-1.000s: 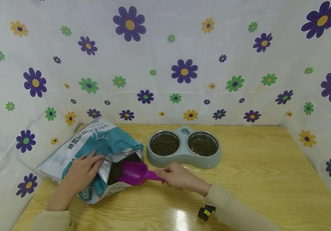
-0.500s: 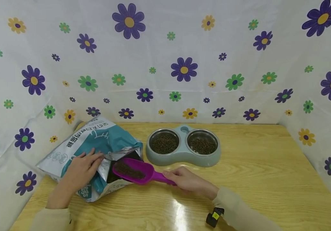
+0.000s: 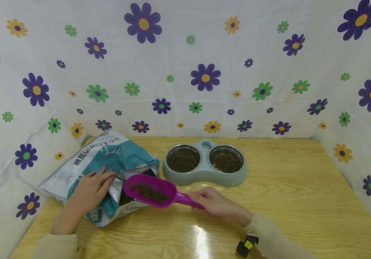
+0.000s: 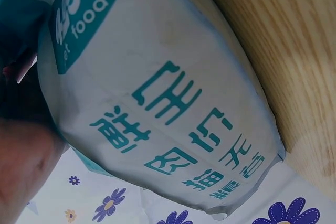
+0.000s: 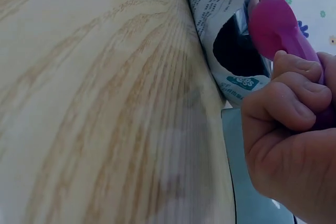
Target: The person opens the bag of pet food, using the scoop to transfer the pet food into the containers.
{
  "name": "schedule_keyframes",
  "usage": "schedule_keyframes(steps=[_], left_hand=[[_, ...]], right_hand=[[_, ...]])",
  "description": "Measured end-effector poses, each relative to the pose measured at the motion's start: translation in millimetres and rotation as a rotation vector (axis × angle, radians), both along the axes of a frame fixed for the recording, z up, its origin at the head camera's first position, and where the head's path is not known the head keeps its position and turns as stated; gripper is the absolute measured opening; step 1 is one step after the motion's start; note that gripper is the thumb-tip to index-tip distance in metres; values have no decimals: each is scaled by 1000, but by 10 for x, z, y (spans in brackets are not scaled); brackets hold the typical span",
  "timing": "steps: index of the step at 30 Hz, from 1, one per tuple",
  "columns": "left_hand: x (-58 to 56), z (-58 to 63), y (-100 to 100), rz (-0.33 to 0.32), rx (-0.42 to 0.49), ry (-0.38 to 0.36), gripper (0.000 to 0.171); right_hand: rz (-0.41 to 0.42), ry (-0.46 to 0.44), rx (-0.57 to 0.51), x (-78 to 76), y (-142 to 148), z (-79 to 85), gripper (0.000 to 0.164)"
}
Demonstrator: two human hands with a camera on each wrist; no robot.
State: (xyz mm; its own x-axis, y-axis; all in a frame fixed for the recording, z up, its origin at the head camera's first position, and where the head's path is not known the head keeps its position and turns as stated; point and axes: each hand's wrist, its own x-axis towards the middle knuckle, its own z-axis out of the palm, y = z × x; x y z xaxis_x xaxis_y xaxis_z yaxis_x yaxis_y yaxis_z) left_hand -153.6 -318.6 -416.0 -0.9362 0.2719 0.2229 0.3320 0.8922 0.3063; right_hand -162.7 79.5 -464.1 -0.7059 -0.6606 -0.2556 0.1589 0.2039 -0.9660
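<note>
In the head view my right hand (image 3: 217, 204) grips the handle of a purple scoop (image 3: 167, 183), its fingers curled round it in the right wrist view too. Brown kibble (image 3: 149, 192) lies in the scoop, which overlaps the mouth of a teal and white pet food bag (image 3: 114, 154). The bag lies on its side with its dark opening towards the right. On the bag's upper side, by the opening, rests my left hand (image 3: 89, 192), fingers stretched over the film. Printed lettering on the bag (image 4: 157, 98) fills much of the left wrist view.
Behind the scoop stands a grey-blue double feeder (image 3: 204, 174) with two steel bowls, a left bowl (image 3: 183, 158) and a right bowl (image 3: 226, 159), both with kibble inside. The wooden table (image 3: 289, 201) backs onto a flowered cloth (image 3: 172, 54) that hangs on three sides.
The scoop has come up and right out of the bag's mouth, levelling with kibble in it. My right hand has moved right with it; my left hand has stayed on the bag.
</note>
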Motion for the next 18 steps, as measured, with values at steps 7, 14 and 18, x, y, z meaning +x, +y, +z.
schedule_keyframes(steps=[7, 14, 18], left_hand=[[-6, -23, -7, -13, 9, 26, 27], [-2, -25, -1, -28, 19, 74, 25], [-5, -25, -1, -25, 19, 59, 26]], right_hand=[[-34, 27, -23, 12, 52, 29, 52], [-40, 38, -34, -3, 175, 121, 48], [-52, 51, 5, -29, 295, 194, 49]])
